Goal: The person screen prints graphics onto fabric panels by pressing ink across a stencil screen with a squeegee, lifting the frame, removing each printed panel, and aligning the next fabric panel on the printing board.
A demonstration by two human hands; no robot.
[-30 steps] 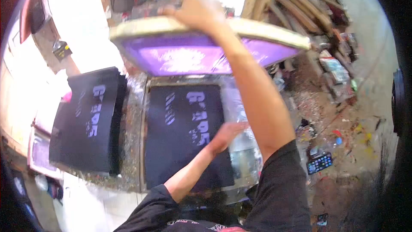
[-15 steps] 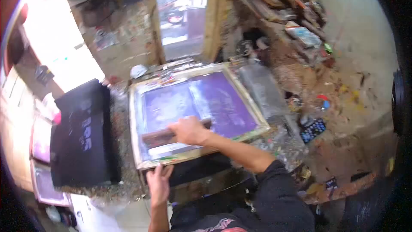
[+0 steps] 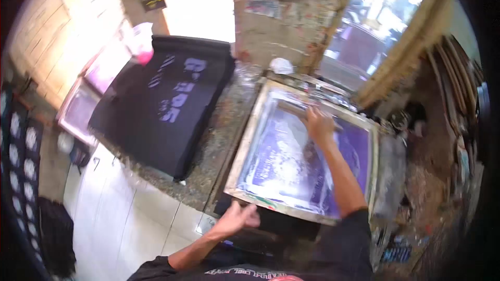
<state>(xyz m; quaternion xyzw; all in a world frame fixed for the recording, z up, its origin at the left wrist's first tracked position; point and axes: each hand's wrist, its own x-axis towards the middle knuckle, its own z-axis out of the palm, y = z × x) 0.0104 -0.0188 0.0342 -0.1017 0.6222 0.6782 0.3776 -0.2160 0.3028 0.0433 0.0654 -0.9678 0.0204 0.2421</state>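
Observation:
A wooden-framed printing screen (image 3: 245, 173) with purple mesh lies on the bench in front of me. Wet pale ink shines across much of the mesh. My right hand (image 3: 319, 123) is closed on a squeegee (image 3: 292, 108), which rests across the mesh near the screen's far side. My forearm covers part of the mesh's right half. Right at the near edge of the frame is my left hand (image 3: 241, 216), its fingers loosely bent and apart, with nothing between them. Dark cloth (image 3: 289, 224) shows under the near side of the screen.
Left of the screen lies a stack of black fabric (image 3: 161, 99) with pale purple lettering. A crumpled white lump (image 3: 282, 66) sits behind the screen. Wooden frames (image 3: 452, 80) lean at the right. A tiled floor (image 3: 151, 218) shows at lower left.
The view has swung left. My right hand has pushed the squeegee from the screen's near part to its far side. My left hand's fingers have come off the frame's edge and bent.

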